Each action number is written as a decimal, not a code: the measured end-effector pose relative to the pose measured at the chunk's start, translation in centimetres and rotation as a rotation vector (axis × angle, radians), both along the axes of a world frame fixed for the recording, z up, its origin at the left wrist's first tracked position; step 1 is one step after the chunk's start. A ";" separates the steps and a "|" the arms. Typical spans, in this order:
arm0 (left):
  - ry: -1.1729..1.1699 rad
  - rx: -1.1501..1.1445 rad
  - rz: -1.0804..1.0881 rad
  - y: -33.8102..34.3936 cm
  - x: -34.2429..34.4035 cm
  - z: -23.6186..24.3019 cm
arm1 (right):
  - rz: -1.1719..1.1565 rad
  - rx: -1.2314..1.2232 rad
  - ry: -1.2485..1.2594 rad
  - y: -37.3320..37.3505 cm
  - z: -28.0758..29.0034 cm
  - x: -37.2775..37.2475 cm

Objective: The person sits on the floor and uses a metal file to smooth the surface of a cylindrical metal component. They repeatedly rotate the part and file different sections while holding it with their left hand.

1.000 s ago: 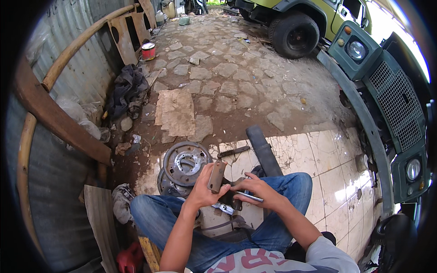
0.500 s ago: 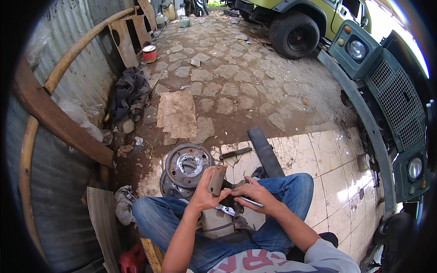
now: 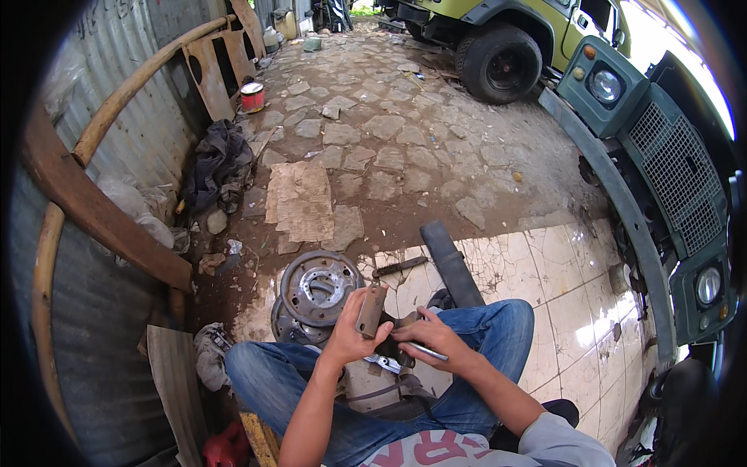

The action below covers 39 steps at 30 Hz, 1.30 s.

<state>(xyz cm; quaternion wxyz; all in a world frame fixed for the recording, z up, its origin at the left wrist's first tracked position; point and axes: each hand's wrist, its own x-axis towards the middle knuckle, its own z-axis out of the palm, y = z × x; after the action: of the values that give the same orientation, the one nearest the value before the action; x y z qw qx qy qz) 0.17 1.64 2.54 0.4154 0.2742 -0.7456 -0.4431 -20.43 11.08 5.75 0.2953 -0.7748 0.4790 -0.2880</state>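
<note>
The left hand [image 3: 350, 338] grips a brown, oblong, metal-looking piece [image 3: 372, 313] between blue denim-covered knees [image 3: 507, 331]; just beside it, the right hand [image 3: 440, 339] curls nearly closed around a slim silver metal tool [image 3: 429, 352]

Wide fisheye view from the wearer's head

The camera, left of a side-by-side pair on the person's head, looked down and forward, upright and unmirrored. It sat close above the lap: bare forearms [image 3: 311, 409] rose from the lower edge, and the left hand [image 3: 350, 335] and right hand [image 3: 438, 340] fell just below centre, between knees in faded blue denim trousers [image 3: 502, 335]. Past them the view ran over cracked cream floor tiles [image 3: 560, 311] and irregular grey stone paving [image 3: 383, 126] to a yellow-green vehicle [image 3: 577, 35] at the top. A grey corrugated metal wall [image 3: 148, 132] flanked the left; a dark green vehicle front with mesh grille [image 3: 677, 167] curved along the right rim.
</note>
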 end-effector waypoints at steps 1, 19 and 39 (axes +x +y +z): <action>0.003 0.018 -0.003 0.0 0.0 0.1 | 0.000 0.017 -0.009 0.3 0.0 0.2; 0.028 0.124 -0.030 -0.5 -0.1 -0.6 | -0.059 0.001 -0.082 0.6 -1.3 0.6; -0.046 0.165 -0.040 0.7 -0.1 -0.9 | -0.182 -0.241 -0.058 2.2 -2.5 1.4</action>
<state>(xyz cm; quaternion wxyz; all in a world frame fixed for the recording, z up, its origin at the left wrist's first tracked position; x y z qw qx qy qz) 0.08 2.31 1.63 0.3653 0.3023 -0.7213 -0.5048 -19.05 13.31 3.28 0.1863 -0.7494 0.5005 -0.3914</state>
